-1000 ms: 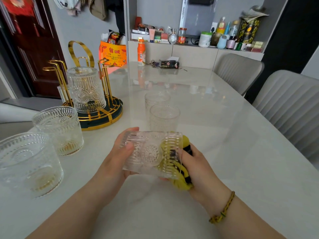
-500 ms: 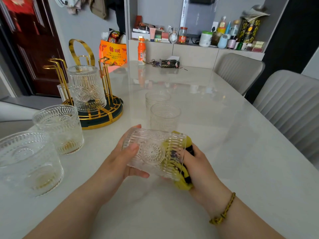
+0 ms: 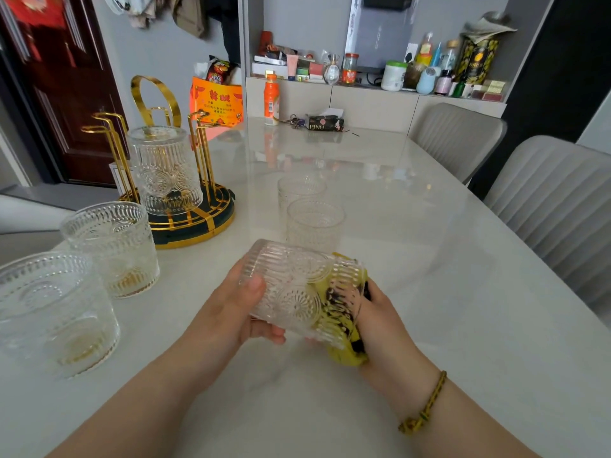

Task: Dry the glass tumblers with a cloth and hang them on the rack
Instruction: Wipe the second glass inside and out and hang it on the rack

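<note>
My left hand (image 3: pixel 228 312) grips an embossed glass tumbler (image 3: pixel 291 285) lying on its side above the table, base to the left, mouth to the right. My right hand (image 3: pixel 383 322) holds a yellow and black cloth (image 3: pixel 344 350) pushed into the tumbler's mouth. On the gold and dark green rack (image 3: pixel 185 223) at the left, one tumbler (image 3: pixel 165 170) hangs upside down. Two upright tumblers (image 3: pixel 112 249) (image 3: pixel 49 312) stand at the near left. Two more (image 3: pixel 314 223) (image 3: pixel 299 190) stand just beyond my hands.
The white glossy table (image 3: pixel 429 259) stretches ahead. At its far end stand an orange bottle (image 3: pixel 271 100), keys and a dark tissue pack (image 3: pixel 325 123). Two grey chairs (image 3: pixel 555 200) (image 3: pixel 459 137) line the right side. A cluttered shelf (image 3: pixel 380 74) sits behind.
The held tumbler has tilted, its base end rising and its mouth dropping toward my right hand. My left thumb has slid along its side as the glass turned.
</note>
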